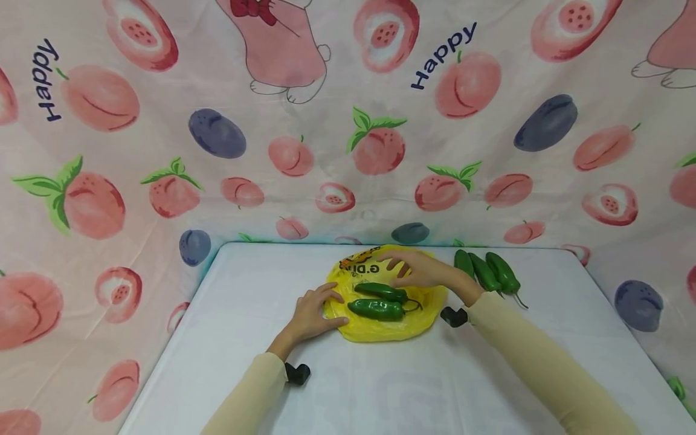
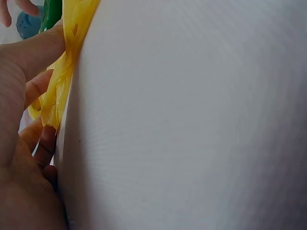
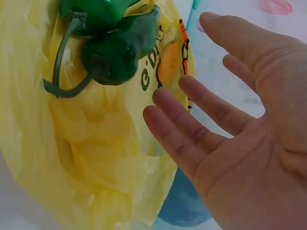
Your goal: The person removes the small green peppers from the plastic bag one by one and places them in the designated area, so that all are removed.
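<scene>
A yellow plastic bag (image 1: pixel 375 331) with dark print lies on the white table. On it lie two green peppers, a nearer pepper (image 1: pixel 375 309) and a farther pepper (image 1: pixel 379 292), with their stems toward the right. My left hand (image 1: pixel 314 314) touches the bag's left edge, fingers spread and thumb toward the front. In the left wrist view, yellow plastic (image 2: pixel 72 52) lies along the thumb and fingers. Above the bag's right rear part, my right hand (image 1: pixel 418 268) has its fingers extended and apart. The right wrist view shows that hand (image 3: pixel 240 124) beside the peppers, holding nothing.
Farther right on the table (image 1: pixel 549 338), three more green peppers (image 1: pixel 487 272) lie side by side behind my right forearm. A fruit-printed cloth (image 1: pixel 331 133) hangs behind the table and along its sides. A black wrist device (image 1: pixel 454 316) sits under each wrist.
</scene>
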A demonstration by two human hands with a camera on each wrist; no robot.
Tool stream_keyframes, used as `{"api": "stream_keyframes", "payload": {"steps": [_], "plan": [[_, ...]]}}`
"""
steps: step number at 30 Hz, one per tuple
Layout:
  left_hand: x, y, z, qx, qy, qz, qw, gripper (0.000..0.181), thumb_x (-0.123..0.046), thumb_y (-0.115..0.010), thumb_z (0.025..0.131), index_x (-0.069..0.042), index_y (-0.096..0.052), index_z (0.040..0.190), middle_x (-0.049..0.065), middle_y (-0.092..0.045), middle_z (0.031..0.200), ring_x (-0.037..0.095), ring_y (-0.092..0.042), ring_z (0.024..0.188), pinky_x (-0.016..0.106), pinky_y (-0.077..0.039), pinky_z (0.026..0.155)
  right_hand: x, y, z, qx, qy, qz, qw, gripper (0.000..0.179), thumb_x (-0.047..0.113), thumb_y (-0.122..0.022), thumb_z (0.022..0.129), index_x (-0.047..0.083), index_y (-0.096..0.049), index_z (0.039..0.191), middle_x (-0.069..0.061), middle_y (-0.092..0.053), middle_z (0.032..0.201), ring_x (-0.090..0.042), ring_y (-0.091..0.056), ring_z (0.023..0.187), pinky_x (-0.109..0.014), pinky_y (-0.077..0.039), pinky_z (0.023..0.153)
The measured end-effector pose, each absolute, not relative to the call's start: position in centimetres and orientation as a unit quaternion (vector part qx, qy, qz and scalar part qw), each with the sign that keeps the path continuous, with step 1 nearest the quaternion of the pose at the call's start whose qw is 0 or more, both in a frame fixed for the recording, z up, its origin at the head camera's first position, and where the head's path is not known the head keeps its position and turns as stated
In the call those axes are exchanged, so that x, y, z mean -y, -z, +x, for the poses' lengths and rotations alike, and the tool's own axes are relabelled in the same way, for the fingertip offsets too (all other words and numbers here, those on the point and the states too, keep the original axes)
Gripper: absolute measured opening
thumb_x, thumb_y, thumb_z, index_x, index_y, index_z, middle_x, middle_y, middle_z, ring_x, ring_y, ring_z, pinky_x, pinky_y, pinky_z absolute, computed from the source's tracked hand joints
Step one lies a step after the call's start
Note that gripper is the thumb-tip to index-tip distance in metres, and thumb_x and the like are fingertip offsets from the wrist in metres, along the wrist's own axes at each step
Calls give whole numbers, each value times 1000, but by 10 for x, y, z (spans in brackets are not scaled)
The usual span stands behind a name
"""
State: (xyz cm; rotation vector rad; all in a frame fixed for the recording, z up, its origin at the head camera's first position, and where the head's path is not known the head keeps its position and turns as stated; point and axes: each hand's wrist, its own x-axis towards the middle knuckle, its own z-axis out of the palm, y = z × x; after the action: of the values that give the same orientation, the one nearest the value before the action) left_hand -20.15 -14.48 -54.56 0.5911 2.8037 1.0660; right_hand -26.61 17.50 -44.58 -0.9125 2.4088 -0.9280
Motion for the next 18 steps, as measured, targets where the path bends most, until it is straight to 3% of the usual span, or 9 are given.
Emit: {"api": "stream_keyframes", "payload": {"steps": [6, 11, 18], "plan": [[146, 545, -201, -916, -347, 196, 45, 39, -45, -82, 85, -26, -67, 116, 4, -43, 160, 32, -48, 127, 53, -29, 104, -166, 455, -270, -851, 329, -345, 219, 61, 16, -74, 96, 13, -47, 151, -23, -52, 145, -40, -60, 122, -44, -55, 93], [146, 547, -201, -916, -349, 194, 42, 39, -45, -82, 85, -26, -68, 115, 3, -44, 160, 32, -48, 127, 53, -28, 103, -160, 460, -272, -852, 307, -355, 233, 63, 15, -73, 97, 7, -44, 152, -20, -49, 148, -37, -57, 126, -43, -54, 96], [146, 546, -201, -916, -348, 196, 42, 39, -45, -83, 84, -26, -68, 115, 4, -44, 160, 31, -48, 126, 52, -29, 103, -154, 460, -272, -860, 278, -334, 267, 61, 12, -71, 98, 13, -46, 154, -19, -51, 148, -35, -64, 116, -44, -55, 94]]}}
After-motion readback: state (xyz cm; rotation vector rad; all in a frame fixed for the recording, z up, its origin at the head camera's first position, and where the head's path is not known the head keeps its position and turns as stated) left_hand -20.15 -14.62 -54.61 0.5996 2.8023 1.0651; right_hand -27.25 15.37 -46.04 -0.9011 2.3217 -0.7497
